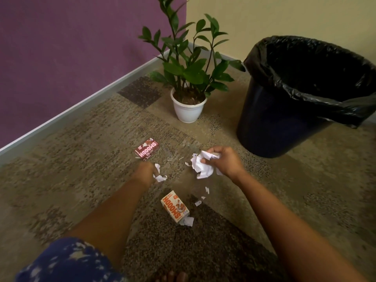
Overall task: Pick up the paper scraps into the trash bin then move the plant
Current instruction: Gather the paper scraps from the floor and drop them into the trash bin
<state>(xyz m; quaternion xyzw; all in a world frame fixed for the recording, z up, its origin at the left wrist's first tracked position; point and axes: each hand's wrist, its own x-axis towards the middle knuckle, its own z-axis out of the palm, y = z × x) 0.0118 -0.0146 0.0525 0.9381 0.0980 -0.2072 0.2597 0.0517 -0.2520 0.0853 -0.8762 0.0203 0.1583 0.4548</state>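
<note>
Our right hand [224, 162] is clenched around a wad of crumpled white paper [201, 166], in front of the black-lined trash bin [284, 110]. Our left hand [145, 173] pinches a torn paper scrap [159, 177]. The potted plant [188, 82] stands left of the bin.

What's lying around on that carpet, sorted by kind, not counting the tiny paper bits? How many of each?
Small "Smoodh" cartons: 2, red and orange
Crumpled paper wads in hands: 2, right hand holds the big one, left hand a small one
Potted plants: 1
Trash bins: 1
Total: 6
</note>
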